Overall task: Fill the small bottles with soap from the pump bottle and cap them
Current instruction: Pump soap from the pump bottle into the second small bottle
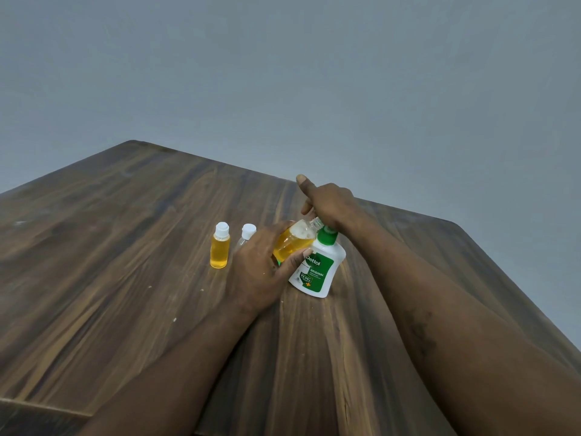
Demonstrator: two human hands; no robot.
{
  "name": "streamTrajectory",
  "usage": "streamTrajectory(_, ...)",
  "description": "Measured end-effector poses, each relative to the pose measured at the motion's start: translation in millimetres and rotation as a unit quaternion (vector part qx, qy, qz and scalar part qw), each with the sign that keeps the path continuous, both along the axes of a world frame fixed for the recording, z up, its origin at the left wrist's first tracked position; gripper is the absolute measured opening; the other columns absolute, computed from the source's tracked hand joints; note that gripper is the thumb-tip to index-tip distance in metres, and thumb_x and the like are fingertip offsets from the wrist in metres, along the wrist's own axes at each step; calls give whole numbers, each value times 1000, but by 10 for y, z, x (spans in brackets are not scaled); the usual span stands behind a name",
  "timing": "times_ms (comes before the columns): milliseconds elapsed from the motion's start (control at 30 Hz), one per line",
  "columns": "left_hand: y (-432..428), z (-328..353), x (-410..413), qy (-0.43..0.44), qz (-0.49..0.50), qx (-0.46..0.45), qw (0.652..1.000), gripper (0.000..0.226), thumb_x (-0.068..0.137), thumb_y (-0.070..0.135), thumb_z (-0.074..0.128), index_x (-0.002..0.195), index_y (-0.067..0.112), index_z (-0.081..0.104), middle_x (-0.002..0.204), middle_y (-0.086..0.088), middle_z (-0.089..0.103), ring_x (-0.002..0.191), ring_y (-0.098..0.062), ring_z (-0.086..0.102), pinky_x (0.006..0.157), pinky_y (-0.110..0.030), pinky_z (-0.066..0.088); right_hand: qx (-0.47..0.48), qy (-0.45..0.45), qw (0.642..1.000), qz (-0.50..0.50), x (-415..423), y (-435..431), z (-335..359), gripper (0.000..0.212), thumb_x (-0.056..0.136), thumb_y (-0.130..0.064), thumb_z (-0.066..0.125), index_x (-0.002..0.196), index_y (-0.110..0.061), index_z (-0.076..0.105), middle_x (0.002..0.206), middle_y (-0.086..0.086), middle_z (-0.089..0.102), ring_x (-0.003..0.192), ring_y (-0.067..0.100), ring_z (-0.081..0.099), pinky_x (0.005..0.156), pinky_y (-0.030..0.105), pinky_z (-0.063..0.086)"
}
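Mid-table | L hand grips btl, half-hides capped btl | R hand, pump: grip unclear

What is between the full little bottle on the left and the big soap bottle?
In the head view, a clear capped bottle and the left hand, which grips a tilted part-full bottle.

Both bare forearms reach in from the bottom edge toward the frame's centre. The left hand curls fingers and thumb round a tilted small bottle. Just above and right of it, the right hand curls over the pump bottle top, thumb pointing to the upper left.
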State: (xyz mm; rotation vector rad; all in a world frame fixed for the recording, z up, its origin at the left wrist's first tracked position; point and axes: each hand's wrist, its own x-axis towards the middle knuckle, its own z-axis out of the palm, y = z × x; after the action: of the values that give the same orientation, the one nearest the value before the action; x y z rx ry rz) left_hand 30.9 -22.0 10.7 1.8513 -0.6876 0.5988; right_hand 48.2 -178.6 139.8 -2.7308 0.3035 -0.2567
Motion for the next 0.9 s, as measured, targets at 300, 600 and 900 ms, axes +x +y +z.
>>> streamTrajectory(300, -14, 48, -37, 0, 12, -17, 1000, 55, 92, 56, 70, 135, 23, 61, 120, 7, 71, 99, -1, 58, 78, -18, 47, -2, -39, 999, -16, 50, -8, 155, 81, 103, -73, 23, 94, -12, 76, 90, 3, 75, 86, 22, 69, 93, 46, 56)
streamTrajectory(600, -24, -6, 5, -1, 7, 0, 1000, 58, 92, 59, 67, 136, 22, 61, 124, 3, 71, 107, -11, 65, 82, -33, 56, 13, 14, 1000, -11, 23, 1, -20, 82, 106, -68, 15, 91, -16, 77, 107, 4, 70, 104, 25, 64, 107, 50, 46)
streamTrajectory(900, -20, 16, -22, 2, 12, -16, 1000, 57, 92, 61, 65, 135, 24, 60, 120, 7, 71, 101, -5, 61, 79, -35, 57, 24, -19, 1000, -4, 44, -19, 127, 83, 100, -77, 20, 86, -17, 75, 92, 3, 75, 89, 22, 68, 94, 46, 55)
